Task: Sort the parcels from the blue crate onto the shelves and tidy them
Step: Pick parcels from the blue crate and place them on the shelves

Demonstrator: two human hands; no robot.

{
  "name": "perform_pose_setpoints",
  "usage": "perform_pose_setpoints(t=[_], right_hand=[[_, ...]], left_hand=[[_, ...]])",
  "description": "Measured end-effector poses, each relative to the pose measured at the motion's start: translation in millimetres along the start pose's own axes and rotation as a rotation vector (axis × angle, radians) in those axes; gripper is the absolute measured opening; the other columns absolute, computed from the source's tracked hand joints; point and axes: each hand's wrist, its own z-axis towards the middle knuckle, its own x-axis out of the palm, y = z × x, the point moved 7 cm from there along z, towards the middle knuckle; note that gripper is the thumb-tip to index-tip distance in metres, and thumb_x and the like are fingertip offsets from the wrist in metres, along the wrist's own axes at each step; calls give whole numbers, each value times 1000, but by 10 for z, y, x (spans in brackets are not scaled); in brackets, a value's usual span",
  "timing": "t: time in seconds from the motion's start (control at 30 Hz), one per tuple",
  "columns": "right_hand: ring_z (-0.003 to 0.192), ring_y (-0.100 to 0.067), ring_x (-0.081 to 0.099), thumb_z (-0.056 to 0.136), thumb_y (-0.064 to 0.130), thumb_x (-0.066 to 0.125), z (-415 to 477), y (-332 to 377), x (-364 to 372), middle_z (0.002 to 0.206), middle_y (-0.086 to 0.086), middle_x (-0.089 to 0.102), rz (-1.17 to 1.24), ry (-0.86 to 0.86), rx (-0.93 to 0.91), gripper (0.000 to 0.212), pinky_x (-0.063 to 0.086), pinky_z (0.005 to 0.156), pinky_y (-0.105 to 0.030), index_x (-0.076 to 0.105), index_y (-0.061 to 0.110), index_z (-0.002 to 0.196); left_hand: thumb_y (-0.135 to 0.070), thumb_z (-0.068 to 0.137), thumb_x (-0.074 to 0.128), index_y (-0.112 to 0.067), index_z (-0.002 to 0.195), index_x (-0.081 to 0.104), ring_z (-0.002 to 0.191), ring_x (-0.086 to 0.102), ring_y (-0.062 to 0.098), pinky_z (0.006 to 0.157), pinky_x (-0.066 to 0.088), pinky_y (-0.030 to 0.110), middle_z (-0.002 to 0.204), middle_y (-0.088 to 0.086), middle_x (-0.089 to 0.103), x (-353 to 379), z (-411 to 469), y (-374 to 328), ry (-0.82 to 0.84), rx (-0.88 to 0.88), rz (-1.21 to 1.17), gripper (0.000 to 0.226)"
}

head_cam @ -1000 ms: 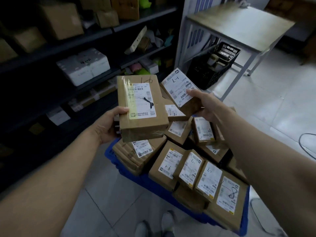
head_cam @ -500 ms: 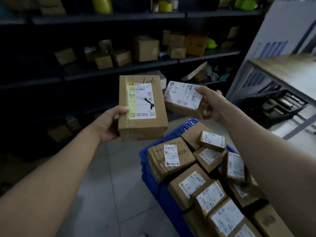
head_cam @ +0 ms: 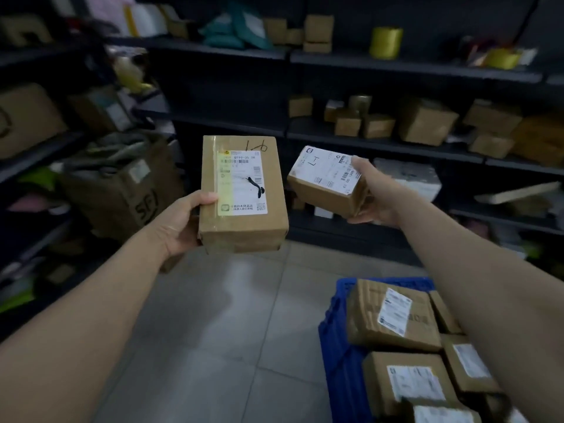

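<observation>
My left hand (head_cam: 180,222) grips a large brown parcel (head_cam: 244,190) by its left side; the box bears a white and yellow label and a hand-written mark on top. My right hand (head_cam: 370,193) holds a smaller brown parcel (head_cam: 323,181) with a white label, tilted, just right of the large one. Both parcels are raised in front of the dark shelves (head_cam: 381,141). The blue crate (head_cam: 341,355) sits on the floor at lower right, filled with several labelled parcels (head_cam: 393,315); my right forearm covers part of it.
Dark shelving runs along the back and the left, carrying brown boxes (head_cam: 427,120), yellow tape rolls (head_cam: 386,42) and soft bags. A big open carton (head_cam: 122,190) stands on the left shelf. Grey tiled floor (head_cam: 213,331) lies between me and the shelves.
My view has swung left and up toward the shelves. The crate has slid to the lower right of the frame. Both hands still hold their parcels, now raised before the middle shelf.
</observation>
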Motion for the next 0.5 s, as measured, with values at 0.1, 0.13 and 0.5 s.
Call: perform_pose_setpoints(t=[0.1, 0.13, 0.5], right_hand=[[95, -30, 69, 49, 65, 79, 84, 216, 662, 124, -5, 62, -98, 91, -27, 115, 58, 73, -53, 34, 21, 145], [96, -28, 69, 47, 64, 80, 102, 290, 909, 117, -3, 66, -152, 114, -39, 110, 57, 75, -50, 41, 20, 141], [89, -15, 67, 83, 37, 67, -410, 731, 3936, 92, 5, 76, -354, 521, -203, 27, 48, 80, -33, 67, 23, 107]], left_hand=[[-30, 75, 61, -16, 120, 62, 115, 56, 33, 103, 38, 50, 124, 13, 62, -630, -356, -81, -100, 45, -64, 47], [-30, 78, 59, -17, 121, 61, 119, 54, 34, 104, 36, 53, 125, 13, 62, -855, -487, -97, -146, 56, -79, 45], [-34, 82, 57, -18, 121, 61, 94, 64, 26, 81, 54, 44, 119, 10, 66, -3000, -2103, -134, -523, 203, -135, 42]])
